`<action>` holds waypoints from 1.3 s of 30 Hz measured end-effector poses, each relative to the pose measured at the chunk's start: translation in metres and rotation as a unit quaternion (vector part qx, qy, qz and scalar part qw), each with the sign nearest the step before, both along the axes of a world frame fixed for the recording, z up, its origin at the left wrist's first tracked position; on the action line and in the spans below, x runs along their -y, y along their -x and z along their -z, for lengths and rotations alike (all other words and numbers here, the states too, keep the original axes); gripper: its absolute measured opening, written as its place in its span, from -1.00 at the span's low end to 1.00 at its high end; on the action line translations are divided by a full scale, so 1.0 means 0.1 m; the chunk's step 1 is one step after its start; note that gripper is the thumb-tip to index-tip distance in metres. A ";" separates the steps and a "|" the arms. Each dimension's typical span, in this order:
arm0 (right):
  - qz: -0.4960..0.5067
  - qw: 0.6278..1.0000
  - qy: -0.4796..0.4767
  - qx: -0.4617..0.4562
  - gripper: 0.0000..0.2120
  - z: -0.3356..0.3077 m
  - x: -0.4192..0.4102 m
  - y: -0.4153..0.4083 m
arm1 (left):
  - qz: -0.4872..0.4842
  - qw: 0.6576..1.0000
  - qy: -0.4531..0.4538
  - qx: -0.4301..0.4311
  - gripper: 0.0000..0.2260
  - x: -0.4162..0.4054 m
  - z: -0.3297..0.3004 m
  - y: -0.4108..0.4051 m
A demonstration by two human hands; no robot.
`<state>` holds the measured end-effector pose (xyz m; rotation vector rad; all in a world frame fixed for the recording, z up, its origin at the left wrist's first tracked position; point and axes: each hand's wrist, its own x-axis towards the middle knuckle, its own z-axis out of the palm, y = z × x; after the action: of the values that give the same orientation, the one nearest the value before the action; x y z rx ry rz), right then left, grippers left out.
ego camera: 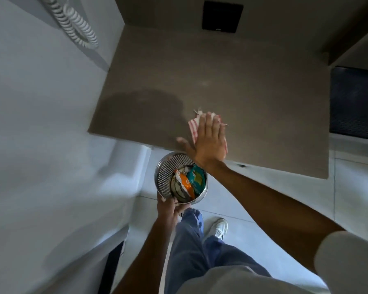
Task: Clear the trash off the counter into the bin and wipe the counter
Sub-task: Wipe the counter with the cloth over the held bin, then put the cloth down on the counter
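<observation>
My right hand (208, 139) lies flat, fingers spread, on a red-and-white striped cloth (193, 128) near the front edge of the brown counter (242, 81). My left hand (168, 206) grips the near rim of a round perforated metal bin (168, 168), held just below the counter's front edge. Inside the bin lie crumpled wrappers (189, 183), one orange, one teal. The cloth is mostly hidden under my palm.
A white wall with a coiled white cord (77, 24) runs along the left. A black square panel (222, 15) sits at the counter's back. A dark mat (355, 102) lies to the right. My legs and a white shoe (219, 229) stand on the pale tiled floor.
</observation>
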<state>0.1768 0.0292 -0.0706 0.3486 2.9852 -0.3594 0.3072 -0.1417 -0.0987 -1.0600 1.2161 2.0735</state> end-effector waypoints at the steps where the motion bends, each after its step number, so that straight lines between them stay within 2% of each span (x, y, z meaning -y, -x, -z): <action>1: -0.024 1.000 0.009 -0.019 0.09 0.00 0.09 0.05 | -0.002 1.000 0.007 0.005 0.13 0.03 0.01 0.04; 2: -0.056 0.997 0.014 -0.050 0.10 0.01 0.16 0.08 | -0.011 1.000 0.014 0.016 -0.05 0.07 0.04 0.07; 3: -0.095 0.992 0.010 -0.082 0.11 0.03 0.21 0.10 | -0.014 0.999 0.027 0.031 -0.15 0.10 0.08 0.11; 4: -0.139 0.986 -0.002 -0.097 0.14 0.06 0.22 0.10 | -0.010 0.998 0.046 0.048 -0.19 0.12 0.13 0.15; 6: -0.227 0.971 -0.031 -0.064 0.15 0.12 0.18 0.09 | 0.001 0.995 0.072 0.066 -0.25 0.16 0.15 0.21; 9: -0.307 0.948 -0.075 -0.043 0.00 0.18 0.14 0.09 | 0.009 0.994 0.083 0.077 -0.27 0.16 0.15 0.26; 12: -0.346 0.936 -0.060 -0.031 -0.09 0.15 0.15 0.04 | 0.013 0.993 0.088 0.083 -0.22 0.14 0.10 0.25; 16: -0.412 0.907 -0.054 -0.076 -0.20 0.08 0.20 -0.16 | 0.034 0.993 0.088 0.073 -0.25 0.08 -0.01 0.13; 18: -0.466 0.882 -0.046 -0.047 -0.23 0.08 0.22 -0.34 | 0.058 0.991 0.096 0.070 -0.27 0.06 -0.08 0.03; 20: -0.488 0.872 0.016 0.023 -0.25 0.10 0.15 -0.57 | 0.074 0.990 0.097 0.063 -0.29 0.04 -0.12 -0.06; 22: -0.438 0.889 0.121 0.053 -0.30 0.02 0.04 -0.81 | 0.087 0.990 0.096 0.061 -0.29 -0.02 -0.21 -0.16; 24: -0.323 0.896 0.305 0.001 -0.43 -0.15 -0.01 -1.00 | 0.094 0.989 0.102 0.057 -0.29 -0.08 -0.26 -0.27; 25: -0.247 0.871 0.425 -0.022 -0.52 -0.25 -0.04 -1.08 | 0.097 0.988 0.103 0.056 -0.30 -0.12 -0.28 -0.33; 26: -0.166 0.829 0.533 -0.033 -0.62 -0.37 -0.08 -1.16 | 0.100 0.988 0.102 0.053 -0.31 -0.16 -0.29 -0.38; 27: -0.071 0.771 0.633 -0.018 -0.69 -0.48 -0.15 -1.22 | 0.107 0.988 0.103 0.050 -0.31 -0.21 -0.29 -0.43; 29: 0.095 0.674 0.732 0.003 -0.67 -0.69 -0.40 -1.26 | 0.123 0.985 0.110 0.045 -0.31 -0.33 -0.27 -0.49; 30: 0.173 0.656 0.735 -0.008 -0.71 -0.74 -0.58 -1.26 | 0.130 0.984 0.112 0.044 -0.33 -0.41 -0.25 -0.55; 31: 0.237 0.664 0.707 -0.048 -0.77 -0.75 -0.78 -1.28 | 0.137 0.983 0.111 0.043 -0.34 -0.49 -0.24 -0.60; 32: 0.295 0.656 0.690 -0.081 -0.80 -0.76 -1.00 -1.27 | 0.145 0.983 0.106 0.039 -0.36 -0.57 -0.25 -0.64; 33: 0.341 0.636 0.683 -0.112 -0.80 -0.77 -1.22 -1.26 | 0.153 0.983 0.100 0.035 -0.36 -0.63 -0.25 -0.69; 34: 0.375 0.633 0.663 -0.137 -0.80 -0.78 -1.43 -1.23 | 0.159 0.982 0.096 0.031 -0.37 -0.68 -0.25 -0.72; 37: 0.444 0.672 0.572 -0.157 -0.76 -0.71 -2.00 -1.13 | 0.174 0.981 0.085 0.032 -0.37 -0.83 -0.22 -0.83; 38: 0.454 0.702 0.528 -0.149 -0.73 -0.66 -2.16 -1.10 | 0.174 0.981 0.081 0.035 -0.37 -0.88 -0.21 -0.85; 39: 0.452 0.749 0.467 -0.132 -0.71 -0.64 -2.27 -1.09 | 0.174 0.981 0.076 0.038 -0.37 -0.92 -0.19 -0.87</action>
<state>0.2858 0.2559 -0.0071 1.6266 2.1214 -1.9625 0.3939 -0.0501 -0.0798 -0.9053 1.4252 1.6827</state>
